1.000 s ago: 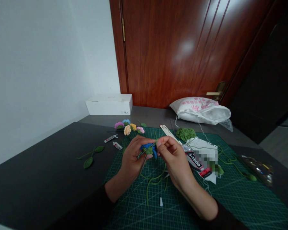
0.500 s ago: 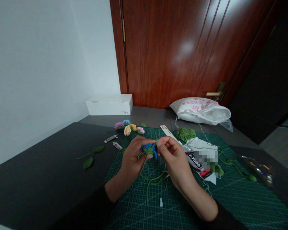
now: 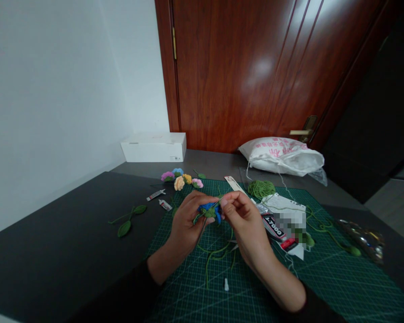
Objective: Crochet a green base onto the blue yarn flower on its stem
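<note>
The left hand (image 3: 188,220) is clasping a blue crocheted flower (image 3: 208,212), which sits nearer it, while the right hand (image 3: 245,220) is pinching the flower's thin green yarn stem (image 3: 216,204). The hands are close together above a green gridded cutting mat (image 3: 357,287), with the stem slanting from lower left to upper right. A ball of green yarn (image 3: 261,189) is lying on the mat's far side, and small multicoloured crocheted flowers (image 3: 182,179) are resting beyond its far edge.
</note>
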A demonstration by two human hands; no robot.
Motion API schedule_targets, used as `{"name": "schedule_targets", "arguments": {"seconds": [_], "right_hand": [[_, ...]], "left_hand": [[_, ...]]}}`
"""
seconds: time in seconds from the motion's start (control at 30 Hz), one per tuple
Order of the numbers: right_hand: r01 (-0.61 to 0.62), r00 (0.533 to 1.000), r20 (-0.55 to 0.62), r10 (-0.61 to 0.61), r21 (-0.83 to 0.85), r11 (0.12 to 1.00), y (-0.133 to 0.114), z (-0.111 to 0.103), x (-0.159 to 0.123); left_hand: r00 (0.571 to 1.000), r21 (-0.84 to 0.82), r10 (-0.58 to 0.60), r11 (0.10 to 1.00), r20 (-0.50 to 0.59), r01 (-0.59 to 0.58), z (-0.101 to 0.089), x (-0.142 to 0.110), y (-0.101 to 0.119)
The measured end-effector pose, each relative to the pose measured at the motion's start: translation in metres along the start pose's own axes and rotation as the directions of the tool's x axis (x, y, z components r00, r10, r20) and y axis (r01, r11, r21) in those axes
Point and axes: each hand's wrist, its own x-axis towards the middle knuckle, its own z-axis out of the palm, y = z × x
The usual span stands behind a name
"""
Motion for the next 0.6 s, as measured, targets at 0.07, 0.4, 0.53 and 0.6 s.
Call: {"name": "schedule_targets", "arguments": {"seconds": [0.07,0.4,0.53,0.6], "right_hand": [[0.006,1.0,-0.001,-0.006,0.001,1.0,-0.0003,0.0001,-0.0003],[0.007,1.0,0.016,-0.008,0.025,1.0,-0.0009,0.0003,0.0006],[0.013,1.0,0.027,-0.014,0.024,1.0,-0.0013,-0.0005,0.0001],[0.01,0.999,0.032,-0.01,0.023,1.0,-0.002,-0.0007,-0.0003]], "left_hand": [[1.0,-0.006,0.003,1.0,0.002,-0.003,-0.0002,0.0001,-0.0001],[1.0,0.018,0.002,1.0,0.0,-0.002,0.0003,-0.0005,0.0015],[1.0,0.024,0.0,1.0,0.003,0.0,0.0003,-0.0005,0.0024],[1.0,0.023,-0.005,1.0,0.007,0.005,0.0001,-0.0006,0.0026]]}}
